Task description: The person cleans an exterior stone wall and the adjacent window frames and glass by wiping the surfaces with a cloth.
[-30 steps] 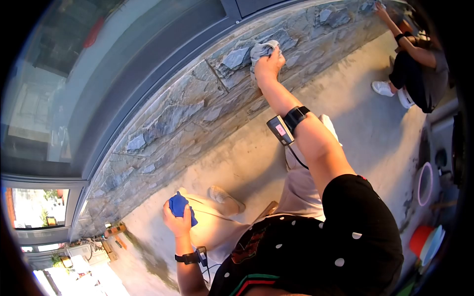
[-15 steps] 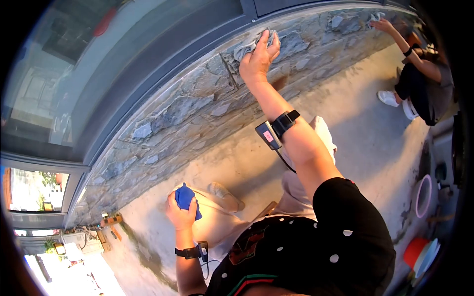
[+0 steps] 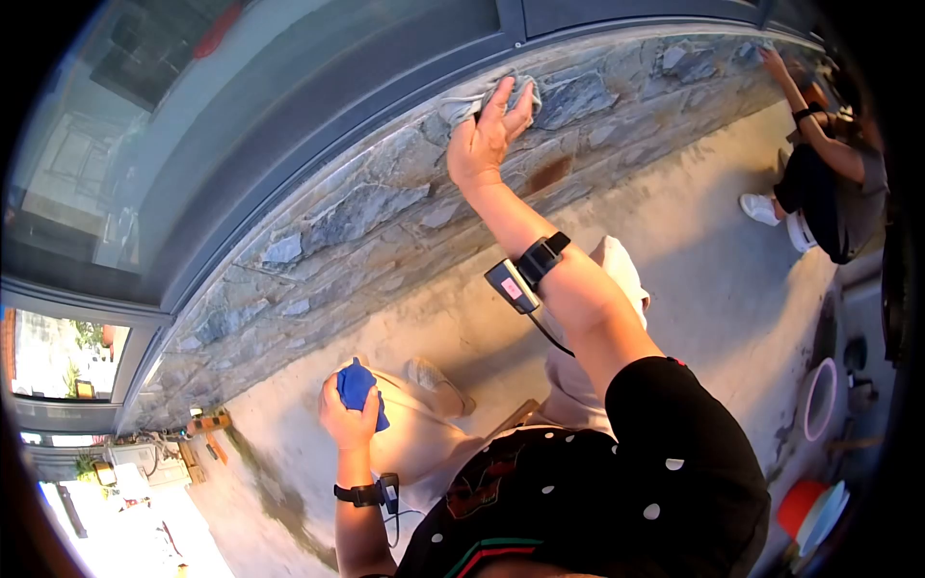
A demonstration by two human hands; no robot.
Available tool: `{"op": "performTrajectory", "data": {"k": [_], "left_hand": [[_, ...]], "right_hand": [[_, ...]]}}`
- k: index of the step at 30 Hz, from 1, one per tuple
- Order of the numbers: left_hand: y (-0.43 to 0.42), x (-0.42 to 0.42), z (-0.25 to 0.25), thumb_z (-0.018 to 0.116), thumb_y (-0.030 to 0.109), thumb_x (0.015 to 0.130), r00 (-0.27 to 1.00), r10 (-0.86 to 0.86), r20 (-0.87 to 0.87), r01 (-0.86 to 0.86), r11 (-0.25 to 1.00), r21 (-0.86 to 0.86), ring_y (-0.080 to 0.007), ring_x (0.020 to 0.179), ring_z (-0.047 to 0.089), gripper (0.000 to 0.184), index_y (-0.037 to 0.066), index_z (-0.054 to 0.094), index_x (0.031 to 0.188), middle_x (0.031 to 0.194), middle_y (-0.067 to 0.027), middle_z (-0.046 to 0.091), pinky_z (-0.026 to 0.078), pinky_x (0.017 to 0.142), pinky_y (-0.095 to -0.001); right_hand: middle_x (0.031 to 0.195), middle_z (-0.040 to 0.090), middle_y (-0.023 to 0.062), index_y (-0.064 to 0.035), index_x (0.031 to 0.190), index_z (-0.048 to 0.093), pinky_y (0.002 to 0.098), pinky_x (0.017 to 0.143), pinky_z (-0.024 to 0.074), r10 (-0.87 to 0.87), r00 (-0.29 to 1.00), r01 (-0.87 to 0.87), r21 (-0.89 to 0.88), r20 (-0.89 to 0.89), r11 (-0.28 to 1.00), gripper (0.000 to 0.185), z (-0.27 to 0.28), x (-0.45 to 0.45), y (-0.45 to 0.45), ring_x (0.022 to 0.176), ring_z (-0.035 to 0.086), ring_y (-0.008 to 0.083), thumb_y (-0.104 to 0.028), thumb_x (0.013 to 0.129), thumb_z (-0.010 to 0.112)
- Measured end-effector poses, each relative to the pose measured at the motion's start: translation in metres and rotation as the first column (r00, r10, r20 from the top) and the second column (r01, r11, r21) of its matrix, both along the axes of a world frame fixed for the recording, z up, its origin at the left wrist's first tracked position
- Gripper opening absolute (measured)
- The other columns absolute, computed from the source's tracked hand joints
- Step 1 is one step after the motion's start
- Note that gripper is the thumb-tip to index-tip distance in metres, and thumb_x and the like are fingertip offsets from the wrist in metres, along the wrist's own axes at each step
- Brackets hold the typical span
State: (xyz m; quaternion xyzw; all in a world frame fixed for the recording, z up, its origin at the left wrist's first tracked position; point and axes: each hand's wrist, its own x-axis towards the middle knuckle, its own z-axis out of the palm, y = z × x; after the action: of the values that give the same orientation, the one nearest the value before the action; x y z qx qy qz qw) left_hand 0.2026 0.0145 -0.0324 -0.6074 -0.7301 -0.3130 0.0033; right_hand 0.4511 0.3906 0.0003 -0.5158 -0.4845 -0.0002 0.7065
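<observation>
My right hand (image 3: 485, 140) is pressed on a grey cloth (image 3: 525, 94) against the upper part of the stone wall (image 3: 366, 212), just below the window frame. Its fingers bend over the cloth, which sticks out on both sides of them. Down at the left, over my knee, my left hand (image 3: 350, 409) grips a crumpled blue cloth (image 3: 356, 384) between thumb and fingers. Each wrist wears a black strap with a small wired device.
Another person (image 3: 829, 183) crouches by the wall at the upper right, one hand raised to the stones. A pink-rimmed basin (image 3: 820, 400) and a red container (image 3: 798, 506) are at the right. Boxes and tools lie at lower left.
My right hand has moved left along the top of the wall with the grey cloth, its fingers now more spread. My left hand keeps hold of the blue cloth. The view has shifted slightly.
</observation>
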Motion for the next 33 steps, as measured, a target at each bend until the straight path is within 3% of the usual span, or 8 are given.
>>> {"op": "performTrajectory", "data": {"k": [4,6,10,15,20,22,25,33], "left_hand": [[0.009,0.011,0.003,0.082,0.027,0.068,1.000,-0.014,-0.028,0.013,1.000,-0.011,-0.0402,0.097,0.062,0.058,0.002,0.058,0.114,0.107,-0.0183,0.066,0.050,0.086,-0.0467],[0.011,0.013,0.004,0.083,0.028,0.067,0.997,-0.029,-0.073,0.030,1.000,0.004,-0.0405,0.095,0.062,0.059,0.002,0.058,0.114,0.105,-0.0179,0.065,0.050,0.086,-0.0473],[0.009,0.011,0.001,0.083,0.029,0.066,0.997,-0.030,-0.075,0.031,0.999,0.011,-0.0406,0.095,0.062,0.061,0.002,0.058,0.115,0.105,-0.0178,0.065,0.050,0.085,-0.0474],[0.001,0.003,-0.006,0.082,0.027,0.066,1.000,-0.009,-0.021,0.010,1.000,0.027,-0.0408,0.095,0.062,0.061,0.002,0.057,0.116,0.105,-0.0177,0.065,0.049,0.085,-0.0473],[-0.002,-0.003,-0.007,0.082,0.026,0.066,1.000,-0.002,0.007,0.001,0.999,0.049,-0.0408,0.096,0.062,0.061,0.002,0.057,0.116,0.106,-0.0180,0.065,0.049,0.085,-0.0472],[-0.001,-0.003,-0.005,0.082,0.025,0.067,1.000,0.002,0.012,-0.002,0.999,0.053,-0.0407,0.096,0.062,0.060,0.002,0.057,0.116,0.106,-0.0180,0.065,0.049,0.085,-0.0472],[0.002,-0.001,-0.003,0.082,0.027,0.067,1.000,-0.007,0.026,0.005,0.999,0.054,-0.0403,0.095,0.062,0.060,0.002,0.057,0.116,0.105,-0.0179,0.065,0.050,0.085,-0.0471],[0.012,0.000,-0.004,0.082,0.029,0.066,0.997,-0.070,-0.014,0.070,0.995,0.071,-0.0388,0.091,0.063,0.058,0.003,0.059,0.112,0.101,-0.0172,0.067,0.051,0.082,-0.0466]], "right_hand": [[0.153,0.020,0.0278,-0.0043,0.148,0.038,0.0621,0.110,0.0211,0.130,0.899,-0.185,0.095,0.418,0.978,0.073,-0.031,-0.034,-0.033,0.135,0.026,0.0462,-0.015,0.080,0.064],[0.151,0.030,0.0138,-0.0154,0.136,0.056,0.0610,0.107,0.0286,0.058,0.712,-0.286,0.215,0.699,0.934,0.060,-0.045,-0.043,-0.034,0.131,0.035,0.0380,-0.020,0.078,0.069],[0.145,0.038,0.0015,-0.0258,0.121,0.068,0.0612,0.105,0.0317,-0.059,0.616,-0.333,0.327,0.785,0.884,0.044,-0.045,-0.031,-0.024,0.125,0.042,0.0280,-0.020,0.078,0.069],[0.148,0.035,0.0071,-0.0217,0.125,0.066,0.0646,0.107,0.0275,-0.157,0.661,-0.110,0.301,0.734,0.947,0.047,-0.039,0.031,0.004,0.130,0.039,0.0352,-0.012,0.080,0.064],[0.155,0.015,0.0272,-0.0067,0.151,0.032,0.0635,0.114,0.0155,-0.049,0.920,0.037,0.039,0.388,0.999,0.073,-0.048,0.069,0.024,0.140,0.023,0.0467,-0.006,0.081,0.054],[0.155,0.007,0.0335,-0.0009,0.154,0.015,0.0595,0.116,0.0128,-0.163,0.963,0.108,-0.246,-0.215,0.963,0.077,-0.058,0.062,0.046,0.143,0.014,0.0503,-0.003,0.084,0.046],[0.155,0.003,0.0337,0.0000,0.155,0.013,0.0555,0.117,0.0113,-0.150,0.974,0.101,-0.267,-0.170,0.958,0.076,-0.045,0.035,0.033,0.143,0.011,0.0514,-0.003,0.085,0.042],[0.153,0.016,0.0294,-0.0026,0.150,0.031,0.0622,0.109,0.0212,-0.031,0.924,-0.028,0.148,0.381,0.989,0.075,-0.026,-0.058,-0.025,0.136,0.022,0.0515,-0.005,0.079,0.056]]}}
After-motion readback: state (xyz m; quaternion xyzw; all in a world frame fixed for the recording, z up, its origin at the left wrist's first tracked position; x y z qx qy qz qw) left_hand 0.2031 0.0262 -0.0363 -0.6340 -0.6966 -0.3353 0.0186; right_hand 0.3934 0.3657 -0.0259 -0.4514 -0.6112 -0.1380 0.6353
